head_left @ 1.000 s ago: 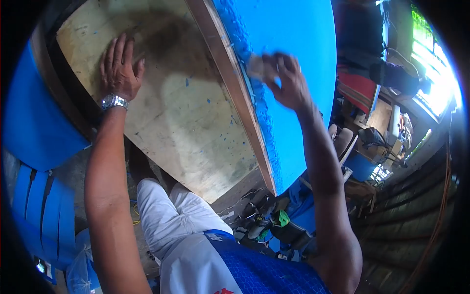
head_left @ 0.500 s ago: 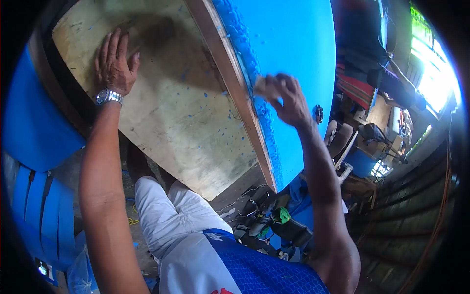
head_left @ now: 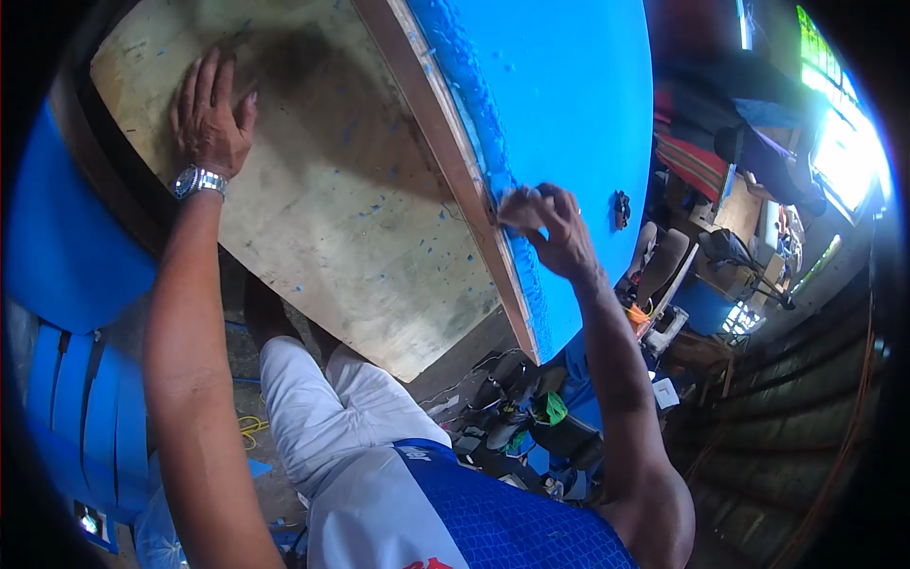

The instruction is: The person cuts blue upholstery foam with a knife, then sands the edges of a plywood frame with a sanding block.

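My left hand [head_left: 210,128], with a metal watch [head_left: 200,181] at the wrist, lies flat on a worn plywood panel [head_left: 370,284], fingers stretched out. Blue crumbs are scattered over that panel. A wooden strip [head_left: 445,161] borders it, and beyond lies a large smooth blue foam sheet [head_left: 583,104]. Along the strip the foam's edge [head_left: 474,95] is rough and torn. At this edge my right hand [head_left: 561,232] is closed on a small tan piece [head_left: 513,206], partly hidden by the fingers; its kind cannot be made out.
A small black object [head_left: 620,210] sits on the blue sheet. Curved blue strips [head_left: 100,417] stand at the lower left. Dark clutter with a green scrap [head_left: 554,408] lies below the panel's corner. Another person [head_left: 758,142] is near the window at the right.
My right hand has moved down along the rough foam edge with the tan piece in it. My left hand stays flat on the panel. The person at the right has shifted.
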The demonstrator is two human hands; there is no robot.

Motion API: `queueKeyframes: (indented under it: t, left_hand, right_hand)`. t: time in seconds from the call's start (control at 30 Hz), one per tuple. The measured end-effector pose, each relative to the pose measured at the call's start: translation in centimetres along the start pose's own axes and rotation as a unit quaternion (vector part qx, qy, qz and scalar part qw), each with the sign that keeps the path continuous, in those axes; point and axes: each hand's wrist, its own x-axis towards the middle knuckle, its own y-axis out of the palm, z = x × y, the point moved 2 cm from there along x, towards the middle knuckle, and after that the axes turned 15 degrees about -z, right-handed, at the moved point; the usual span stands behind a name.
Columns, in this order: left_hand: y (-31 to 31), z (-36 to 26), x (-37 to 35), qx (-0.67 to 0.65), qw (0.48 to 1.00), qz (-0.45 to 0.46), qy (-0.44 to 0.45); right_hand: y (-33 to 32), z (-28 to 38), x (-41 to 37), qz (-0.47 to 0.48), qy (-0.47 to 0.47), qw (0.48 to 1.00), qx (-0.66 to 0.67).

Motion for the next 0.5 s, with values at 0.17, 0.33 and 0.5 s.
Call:
queueKeyframes:
  t: [0.17, 0.33, 0.5]
  left_hand:
    - [0.3, -0.2, -0.3, -0.047, 0.996, -0.072, 0.025]
    - [0.6, -0.2, -0.7, -0.049, 0.995, -0.082, 0.022]
    - [1.4, 0.4, -0.8, -0.038, 0.998, -0.052, 0.021]
  right_hand:
    - [0.1, 2.2, 11.1, -0.126, -0.126, 0.984, 0.013]
    - [1.4, 0.9, 6.2, -0.099, -0.085, 0.991, 0.001]
    - [0.4, -2.0, -6.2, -0.01, 0.045, 0.999, 0.005]
